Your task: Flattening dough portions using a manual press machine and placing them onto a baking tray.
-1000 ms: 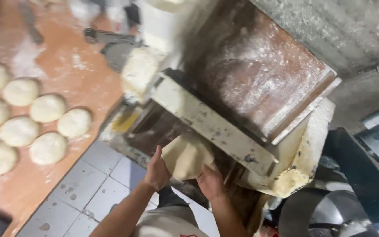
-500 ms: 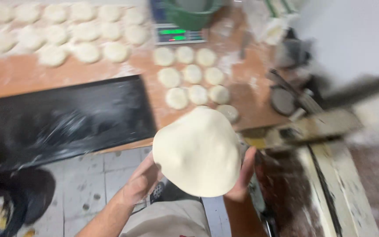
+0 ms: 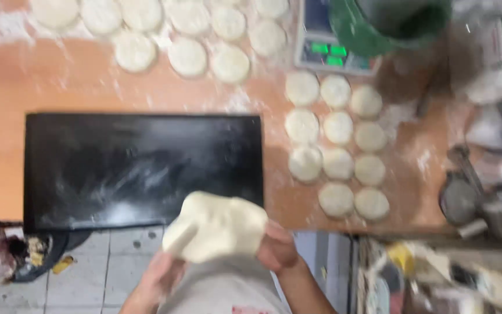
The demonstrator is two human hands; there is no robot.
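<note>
Over black tray point(image 3: 88, 168), seemingly crumpled pale dough point(image 3: 216, 225)

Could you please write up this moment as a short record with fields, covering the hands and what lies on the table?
Left hand: left hand under the lower left edge of the dough sheet, holding it.
Right hand: right hand grips the sheet's right side.
Dough sheet: pale, folded and drooping, held at the near edge of the black tray.
Black tray: flat, dusted with flour, nothing on it.
Table: orange table, floury.
Dough rounds: rows of dough rounds right of the tray, more at the far edge.
Scale: scale under a green bowl.
</note>
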